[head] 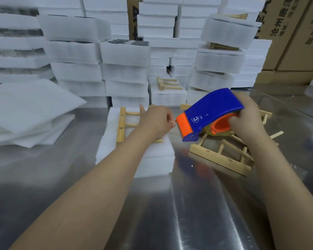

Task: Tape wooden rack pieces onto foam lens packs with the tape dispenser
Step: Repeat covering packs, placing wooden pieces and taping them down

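A white foam lens pack (148,156) lies on the steel table in the middle. On top of it rests a wooden rack piece (121,123) with a long bar and short pegs. My left hand (156,120) rests on that rack piece, fingers partly curled, one finger pointing away; whether it pinches anything is unclear. My right hand (247,115) grips a blue and orange tape dispenser (209,114), held in the air just right of the pack, its orange nose pointing toward my left hand.
Several loose wooden rack pieces (222,157) lie on the table (197,213) under the dispenser. Stacks of foam packs (125,69) fill the back, some with rack pieces (167,83) on top. Foam sheets (29,112) lie at left, cardboard boxes (293,33) at back right.
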Available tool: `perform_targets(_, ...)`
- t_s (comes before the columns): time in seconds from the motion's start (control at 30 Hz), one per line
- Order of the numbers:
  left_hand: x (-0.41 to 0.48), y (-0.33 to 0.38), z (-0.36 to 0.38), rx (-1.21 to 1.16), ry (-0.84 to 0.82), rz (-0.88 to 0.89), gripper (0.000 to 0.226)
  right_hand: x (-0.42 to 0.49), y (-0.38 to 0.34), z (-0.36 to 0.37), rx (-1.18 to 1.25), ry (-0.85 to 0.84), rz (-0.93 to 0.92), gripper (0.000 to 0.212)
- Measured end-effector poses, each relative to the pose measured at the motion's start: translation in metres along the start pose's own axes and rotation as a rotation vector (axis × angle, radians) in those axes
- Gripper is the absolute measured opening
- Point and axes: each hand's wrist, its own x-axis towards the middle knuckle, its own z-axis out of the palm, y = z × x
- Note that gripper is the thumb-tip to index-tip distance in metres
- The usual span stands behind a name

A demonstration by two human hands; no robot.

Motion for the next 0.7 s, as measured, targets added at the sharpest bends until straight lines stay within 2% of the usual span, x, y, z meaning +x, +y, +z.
perform_targets(0.2, -0.001, 0.001, -0.001, -0.039, 0.02, 0.031, 0.01, 0.0, -0.013, 0.01, -0.083, 0.092, -0.091, 0.049)
perform_targets(0.57, -0.003, -0.001, -0.003, -0.172, 0.051, 0.048, 0.017, -0.001, -0.011, 0.024, -0.139, 0.218, -0.157, 0.069)
perform_targets(0.63, -0.003, 0.0, -0.001, -0.126, 0.055, 0.05, 0.014, 0.0, -0.002, 0.02, -0.154, 0.223, -0.11, 0.068)
perform_targets(0.7, -0.002, 0.0, 0.0, -0.066, 0.028, 0.044, 0.014, -0.001, 0.004, 0.013, -0.047, 0.276, 0.011, 0.062)
